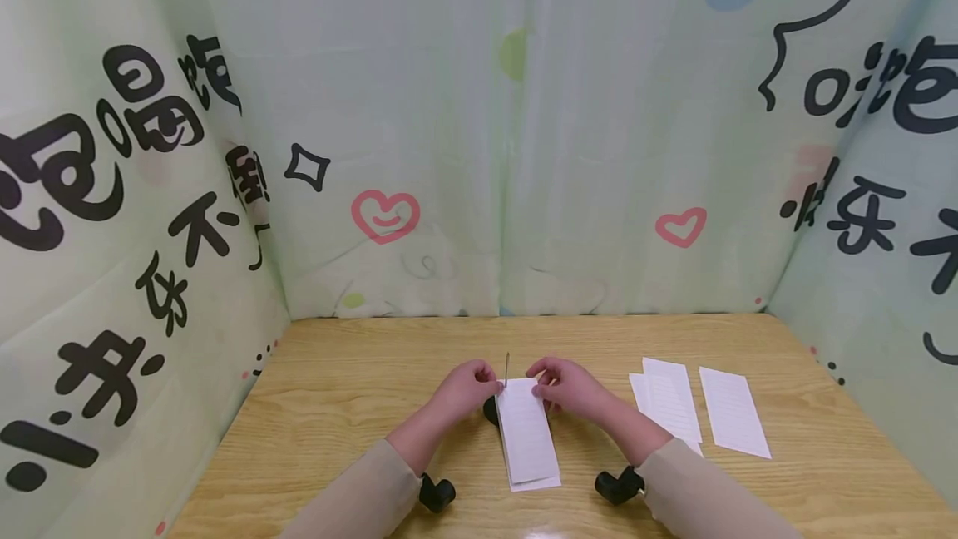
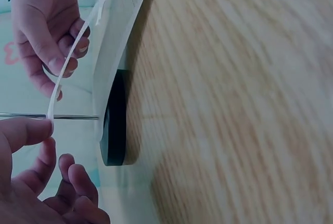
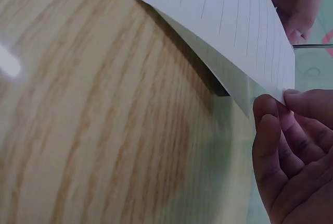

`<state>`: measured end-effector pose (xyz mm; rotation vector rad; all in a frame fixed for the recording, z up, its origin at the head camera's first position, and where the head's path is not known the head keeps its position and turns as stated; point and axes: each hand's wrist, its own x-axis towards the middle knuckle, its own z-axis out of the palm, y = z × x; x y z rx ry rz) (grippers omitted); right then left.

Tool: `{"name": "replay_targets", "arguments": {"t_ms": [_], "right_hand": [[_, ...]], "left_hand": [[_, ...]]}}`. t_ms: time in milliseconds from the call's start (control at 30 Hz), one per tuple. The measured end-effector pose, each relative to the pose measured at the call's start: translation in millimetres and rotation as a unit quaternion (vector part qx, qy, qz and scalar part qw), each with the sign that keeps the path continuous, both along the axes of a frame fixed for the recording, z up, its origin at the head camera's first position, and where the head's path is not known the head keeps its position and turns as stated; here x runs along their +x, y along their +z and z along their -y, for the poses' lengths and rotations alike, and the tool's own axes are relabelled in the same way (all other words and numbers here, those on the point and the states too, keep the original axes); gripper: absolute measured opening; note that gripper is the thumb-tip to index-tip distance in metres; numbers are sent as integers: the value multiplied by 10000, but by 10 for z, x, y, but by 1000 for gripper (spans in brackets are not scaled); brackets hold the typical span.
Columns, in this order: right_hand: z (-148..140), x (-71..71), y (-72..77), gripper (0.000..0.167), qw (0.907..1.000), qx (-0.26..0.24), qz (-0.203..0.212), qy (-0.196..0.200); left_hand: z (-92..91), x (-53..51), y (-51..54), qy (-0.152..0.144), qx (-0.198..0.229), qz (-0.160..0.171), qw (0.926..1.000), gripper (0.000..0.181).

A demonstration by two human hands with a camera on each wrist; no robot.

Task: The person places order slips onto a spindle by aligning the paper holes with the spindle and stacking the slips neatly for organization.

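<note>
Lined white slip (image 1: 530, 435), narrow and gently bowed, slants over another sheet (image 2: 115, 39) above the table (image 1: 337, 406), a thin metal spike (image 1: 507, 364) at its top end. Left hand (image 1: 471, 388) and right hand (image 1: 572, 388) each pinch an upper corner, grip clamped on paper.

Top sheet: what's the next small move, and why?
Probably slide the top sheet down the spike: left grip and right grip hold it, the spike shows on both sides of it, and a gap separates it from the black base.

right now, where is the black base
In the head view, the black base peeks out at the left edge of the white paper, on the wooden table, near the left hand.
</note>
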<state>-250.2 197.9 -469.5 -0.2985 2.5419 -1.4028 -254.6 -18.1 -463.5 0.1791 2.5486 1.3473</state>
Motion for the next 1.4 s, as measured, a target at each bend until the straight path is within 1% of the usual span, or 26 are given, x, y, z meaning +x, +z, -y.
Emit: {"name": "replay_targets", "arguments": {"t_ms": [200, 467, 700, 867, 1100, 1333, 1400], "right_hand": [[24, 19, -28, 20, 9998, 179, 27, -110], [30, 27, -74, 18, 9992, 396, -25, 12], [51, 48, -69, 17, 9972, 745, -65, -49], [57, 33, -107, 18, 9946, 1036, -80, -58], [81, 39, -150, 18, 9924, 1204, -228, -50], [96, 42, -154, 17, 9916, 1267, -233, -124], [93, 44, -148, 18, 9913, 1288, -224, -120]], "left_hand": [[0, -27, -74, -98, -141, 39, 9998, 18], [-7, -52, -161, -218, -386, 135, 9989, 18], [-20, -47, -150, -247, -611, 129, 9977, 19], [-33, -60, -145, -262, -767, 155, 9966, 19], [-40, -74, -179, -383, -1064, -81, 9935, 19], [-42, -75, -196, -359, -1045, -100, 9938, 19], [-41, -70, -193, -313, -984, -81, 9946, 19]]}}
